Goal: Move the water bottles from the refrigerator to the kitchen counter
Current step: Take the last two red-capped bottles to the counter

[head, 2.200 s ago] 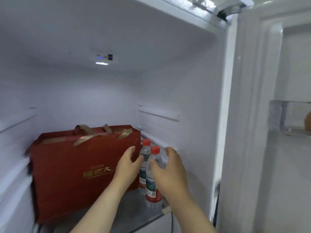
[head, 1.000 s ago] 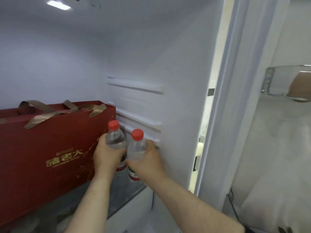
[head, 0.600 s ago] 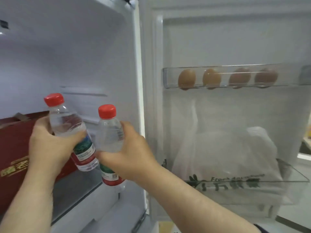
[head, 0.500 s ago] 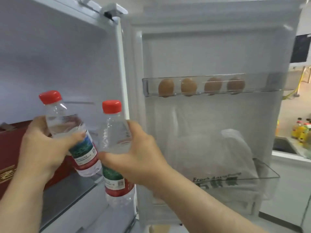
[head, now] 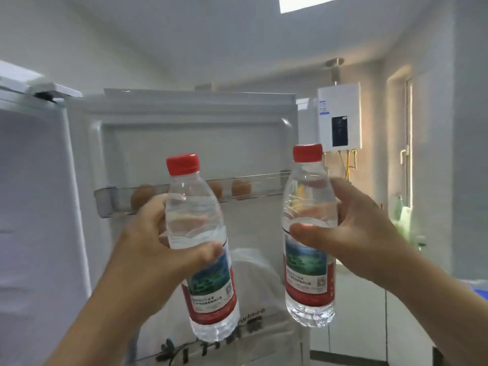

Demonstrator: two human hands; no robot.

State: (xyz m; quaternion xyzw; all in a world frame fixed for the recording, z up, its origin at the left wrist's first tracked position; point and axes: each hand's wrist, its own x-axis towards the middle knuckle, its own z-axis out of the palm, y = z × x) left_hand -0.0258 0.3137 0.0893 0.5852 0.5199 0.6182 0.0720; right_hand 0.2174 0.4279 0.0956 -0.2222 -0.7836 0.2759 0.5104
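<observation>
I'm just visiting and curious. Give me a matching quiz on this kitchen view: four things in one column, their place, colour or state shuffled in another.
1. bottle caps
2. eggs
3. water heater
4. water bottles

A. mounted on the wall
B. gripped by the left hand and right hand
C. red
D. in the door shelf

Pairs: 1-C, 2-D, 3-A, 4-B

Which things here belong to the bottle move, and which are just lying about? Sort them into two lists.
Job in hand:
left bottle, gripped by the left hand
right bottle, gripped by the right hand

Just lying about:
eggs
white bag
white wall unit
</observation>
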